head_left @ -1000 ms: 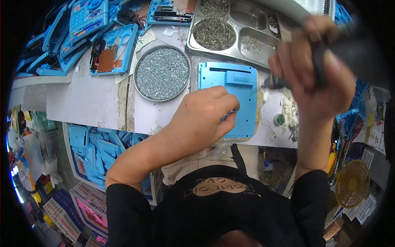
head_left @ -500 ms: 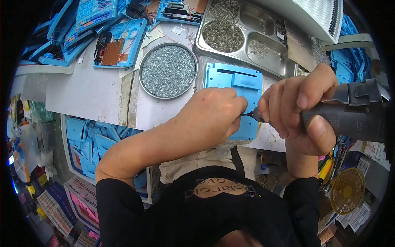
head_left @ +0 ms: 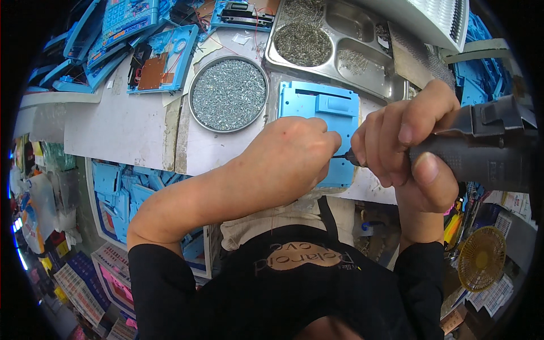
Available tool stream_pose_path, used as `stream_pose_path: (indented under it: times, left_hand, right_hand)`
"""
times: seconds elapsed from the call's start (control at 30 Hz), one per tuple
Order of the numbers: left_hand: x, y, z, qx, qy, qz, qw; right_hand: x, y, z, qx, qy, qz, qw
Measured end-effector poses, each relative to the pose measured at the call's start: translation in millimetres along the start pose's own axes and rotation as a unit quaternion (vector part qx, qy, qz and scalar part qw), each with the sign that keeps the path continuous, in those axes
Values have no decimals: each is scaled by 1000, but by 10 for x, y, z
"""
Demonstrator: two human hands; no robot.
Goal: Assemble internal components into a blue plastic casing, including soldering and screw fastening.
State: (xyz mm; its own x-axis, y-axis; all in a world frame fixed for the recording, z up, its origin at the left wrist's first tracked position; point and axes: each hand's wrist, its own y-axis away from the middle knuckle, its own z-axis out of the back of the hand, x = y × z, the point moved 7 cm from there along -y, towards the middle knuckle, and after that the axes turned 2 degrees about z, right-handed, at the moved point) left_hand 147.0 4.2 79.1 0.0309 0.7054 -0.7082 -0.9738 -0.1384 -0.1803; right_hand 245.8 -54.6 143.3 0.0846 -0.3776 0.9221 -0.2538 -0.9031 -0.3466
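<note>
My right hand (head_left: 405, 141) is wrapped around a dark grey power screwdriver (head_left: 481, 156), held sideways with its thin bit pointing left. The bit's end reaches the curled fingers of my left hand (head_left: 303, 153). That hand is closed in a pinch, and whatever lies between its fingertips is hidden. Below both hands a light blue plastic casing (head_left: 334, 105) lies flat on the table, with a slot and a raised rectangular block near its far end. My left hand covers part of its near left side.
A round tray full of small silver screws (head_left: 229, 93) stands left of the casing. Behind is a metal compartment tray (head_left: 357, 82) holding small metal parts. An opened blue casing with wires (head_left: 164, 59) lies far left. A crate of blue parts (head_left: 127, 195) sits below the table edge.
Both hands keep nearly the same pose, with the bit still at the left fingers. The table and its trays appear shifted slightly up and left in the view.
</note>
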Motion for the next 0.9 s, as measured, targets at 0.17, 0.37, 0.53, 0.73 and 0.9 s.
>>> stream_pose_path:
  times: [0.17, 0.37, 0.53, 0.73, 0.9]
  left_hand:
    - [38, 55, 212, -56, 29, -1, 998]
    - [169, 207, 32, -63, 27, 122, 990]
    - [161, 215, -56, 3, 58, 124, 991]
    - [-18, 120, -129, -84, -16, -96, 992]
    - [123, 198, -295, -69, -31, -88, 993]
  right_hand:
    - [102, 280, 173, -53, -21, -26, 998]
    - [43, 872, 313, -128, -21, -55, 990]
    - [14, 1025, 279, -76, -89, -18, 993]
    - [-78, 981, 197, -85, -63, 12, 994]
    - [-49, 913, 83, -18, 36, 64, 997]
